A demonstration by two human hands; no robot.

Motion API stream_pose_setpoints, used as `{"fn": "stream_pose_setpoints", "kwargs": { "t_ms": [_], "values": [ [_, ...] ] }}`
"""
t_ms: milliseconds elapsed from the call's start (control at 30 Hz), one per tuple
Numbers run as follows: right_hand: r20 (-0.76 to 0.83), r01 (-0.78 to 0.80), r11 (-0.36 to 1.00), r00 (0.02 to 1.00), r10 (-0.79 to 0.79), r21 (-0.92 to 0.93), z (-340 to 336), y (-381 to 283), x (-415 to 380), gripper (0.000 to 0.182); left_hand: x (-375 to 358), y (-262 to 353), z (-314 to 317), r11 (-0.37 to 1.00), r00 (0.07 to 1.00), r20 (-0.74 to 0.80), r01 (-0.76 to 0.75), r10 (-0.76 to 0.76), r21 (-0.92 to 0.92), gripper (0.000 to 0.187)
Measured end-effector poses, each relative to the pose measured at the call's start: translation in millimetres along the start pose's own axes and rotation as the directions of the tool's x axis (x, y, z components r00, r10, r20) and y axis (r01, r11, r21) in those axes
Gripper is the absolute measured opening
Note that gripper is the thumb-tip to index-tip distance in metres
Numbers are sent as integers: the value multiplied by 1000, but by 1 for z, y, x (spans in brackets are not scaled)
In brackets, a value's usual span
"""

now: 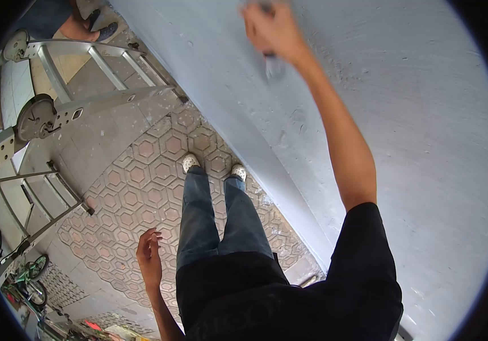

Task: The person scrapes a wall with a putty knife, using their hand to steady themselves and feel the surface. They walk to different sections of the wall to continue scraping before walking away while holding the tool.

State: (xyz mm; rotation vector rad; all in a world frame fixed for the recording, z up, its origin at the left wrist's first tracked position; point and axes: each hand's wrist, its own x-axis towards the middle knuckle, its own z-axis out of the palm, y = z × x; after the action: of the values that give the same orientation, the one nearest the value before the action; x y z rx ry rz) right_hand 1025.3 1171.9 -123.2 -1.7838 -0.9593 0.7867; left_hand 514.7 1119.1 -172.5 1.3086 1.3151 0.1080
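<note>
My right hand (275, 31) is raised against the grey-blue painted wall (403, 153), its fingers closed around a scraper (274, 69). The scraper has a dark handle, and its pale metallic blade points down along the wall; motion blurs both the hand and the tool. Rough, scuffed marks show on the wall beside the hand. My left hand (149, 256) hangs low over the paving at my side, fingers loosely bent and apart, with nothing in it.
A folding aluminium ladder (102, 96) stands on the left, its rails reaching close to the wall. Another person's leg and dark shoe (106, 31) are behind it. A green bicycle (36, 278) is at lower left. Hexagonal paving (141, 176) lies under my feet.
</note>
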Motion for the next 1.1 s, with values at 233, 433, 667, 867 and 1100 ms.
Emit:
{"fn": "stream_pose_setpoints", "kwargs": {
  "t_ms": [233, 433, 667, 867, 1100],
  "values": [
    [30, 1, 1000, 1000, -1, 20, -6, -44, -21, 42, 4, -8, 3, 1000, 999, 33, -5, 5, 12, 26],
    [-51, -81, 994, 996, 78, -69, 8, 6, -22, 38, 9, 8, 15, 998, 997, 49, -55, 56, -12, 25],
    [47, 136, 978, 990, -130, -160, 1, -75, -19, 41, 7, -8, 9, 1000, 997, 72, -3, 4, -15, 26],
    [-109, -172, 985, 979, 171, 0, 2, 4, -46, 40, 9, 2, 12, 998, 998, 36, -42, 43, -38, 27],
    [-84, 172, 984, 982, -168, 46, -14, -84, -35, 33, 5, -18, 4, 999, 998, 54, 25, -26, 33, 30]
  ]
}}
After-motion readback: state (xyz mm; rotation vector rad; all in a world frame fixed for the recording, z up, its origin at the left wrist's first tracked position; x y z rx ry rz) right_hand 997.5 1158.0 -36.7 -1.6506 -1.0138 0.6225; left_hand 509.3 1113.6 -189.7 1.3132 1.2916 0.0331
